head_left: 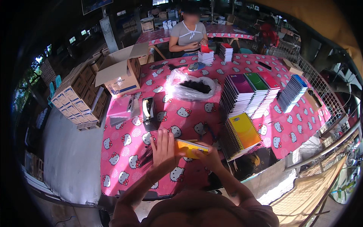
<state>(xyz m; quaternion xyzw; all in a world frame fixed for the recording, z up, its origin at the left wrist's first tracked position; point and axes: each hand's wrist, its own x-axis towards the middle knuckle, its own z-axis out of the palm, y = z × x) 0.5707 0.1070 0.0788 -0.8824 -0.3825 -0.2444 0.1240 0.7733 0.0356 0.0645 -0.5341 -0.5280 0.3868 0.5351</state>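
A yellow notebook [191, 148] is held up in front of me, tilted over the near side of the table. My right hand [210, 157] grips its right end, fingers partly hidden. My left hand [163, 151] rests against its left end with fingers stretched out and the thumb touching the cover. Beside the left hand lie thin black wire-like strands [144, 159], probably binding coils. A stack of yellow spiral notebooks [245, 130] stands right of my right hand. Beyond my left hand sits a black tape dispenser [149, 115].
Purple [239, 83], green [256, 81] and blue-topped [298, 81] notebook stacks stand right. A plastic bag [176, 85] of black material lies mid-table. Pink folders [120, 106] and an open carton [120, 73] are left. A person [190, 34] handles red-covered notebooks across the pink-clothed table [177, 174].
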